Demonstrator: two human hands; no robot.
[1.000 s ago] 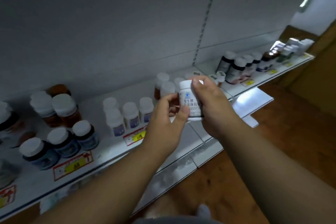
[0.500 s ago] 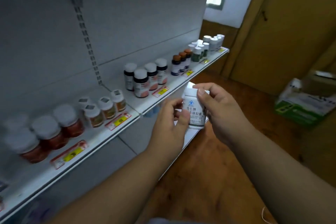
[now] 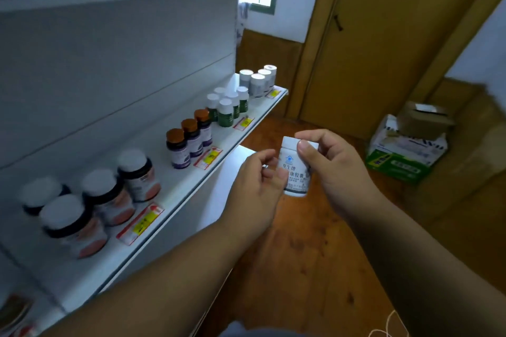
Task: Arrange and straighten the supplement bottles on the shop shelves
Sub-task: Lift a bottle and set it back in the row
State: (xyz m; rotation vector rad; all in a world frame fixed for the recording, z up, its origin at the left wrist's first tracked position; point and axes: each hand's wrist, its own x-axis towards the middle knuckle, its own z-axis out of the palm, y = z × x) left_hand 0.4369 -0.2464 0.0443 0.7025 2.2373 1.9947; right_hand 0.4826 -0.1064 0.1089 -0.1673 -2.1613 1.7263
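Both hands pinching white bottle [image 3: 295, 167], left hand [image 3: 256, 186], right hand [image 3: 332, 169], upright, cap up, label facing camera

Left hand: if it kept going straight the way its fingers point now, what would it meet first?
The left hand already touches the white bottle it holds with the right hand. Its fingers point right, so the right hand's palm likely comes next, though depth is unclear.
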